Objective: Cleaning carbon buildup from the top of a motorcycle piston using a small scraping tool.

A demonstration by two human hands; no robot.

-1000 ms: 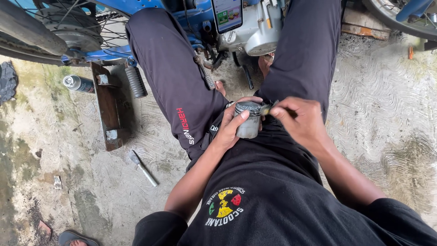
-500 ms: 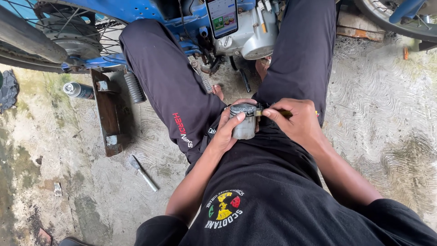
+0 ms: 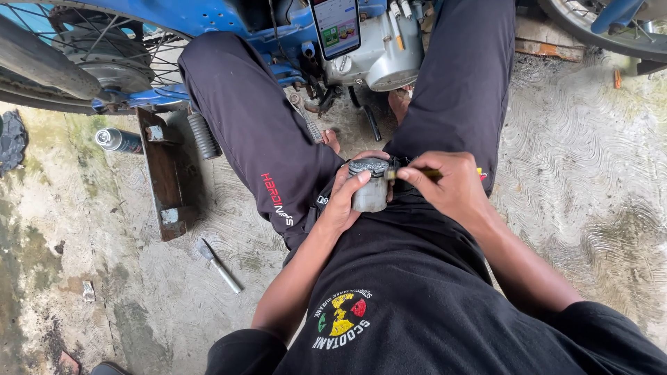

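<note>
The left hand [image 3: 345, 201] wraps its fingers around a grey piston [image 3: 369, 185]; the right hand [image 3: 451, 189] pinches a thin tool [image 3: 406, 173] against its top edge.

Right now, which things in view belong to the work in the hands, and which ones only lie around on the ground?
In the work:
- metal piston, gripped by the left hand
- thin tool, pinched by the right hand at the piston's top edge

Lying about:
- spray can
- rusty metal bracket
- black coil spring
- small hand tool
- phone on the blue motorcycle
</note>
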